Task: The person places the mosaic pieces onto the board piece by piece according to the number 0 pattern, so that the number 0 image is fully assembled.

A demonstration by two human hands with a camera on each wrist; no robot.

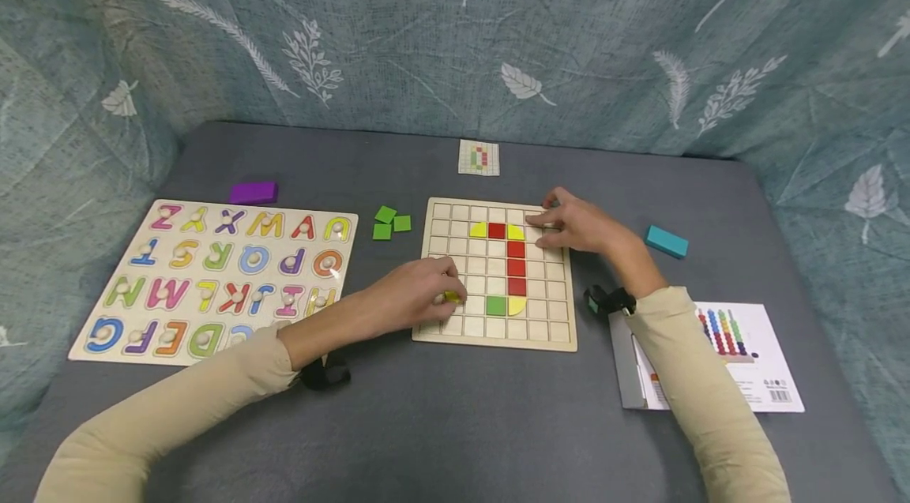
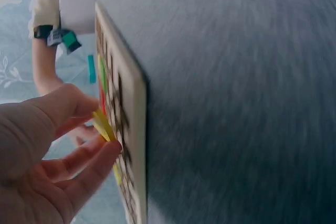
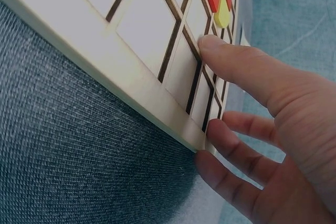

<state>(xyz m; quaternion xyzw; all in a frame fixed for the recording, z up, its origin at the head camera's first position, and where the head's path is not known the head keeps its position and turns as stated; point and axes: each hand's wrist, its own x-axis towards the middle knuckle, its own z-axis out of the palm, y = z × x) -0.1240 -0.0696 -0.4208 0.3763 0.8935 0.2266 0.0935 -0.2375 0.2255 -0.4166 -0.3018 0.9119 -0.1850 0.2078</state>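
A wooden grid board (image 1: 547, 332) lies flat at the middle of the table. Between thumb and fingertips, my left hand (image 1: 419, 291) pinches a yellow tile (image 2: 104, 125) close over the board's lower left cells. My right hand (image 1: 581, 223) rests at the board's upper right edge, fingers loosely spread, with no tile in them. On the grid, a red square (image 1: 497, 230) sits between two yellow quarter-circles (image 1: 479, 230) in the upper row. More red squares (image 1: 516, 267) run down the right column to another yellow quarter-circle (image 1: 517, 305), which has a green square (image 1: 495, 305) beside it.
Three loose green squares (image 1: 385, 215) lie left of the board. A small pattern card (image 1: 479, 158) is behind it. An alphabet peg puzzle (image 1: 238, 242) and purple block (image 1: 253, 193) occupy the left; a teal block (image 1: 667, 242) and white box (image 1: 753, 369) are at right.
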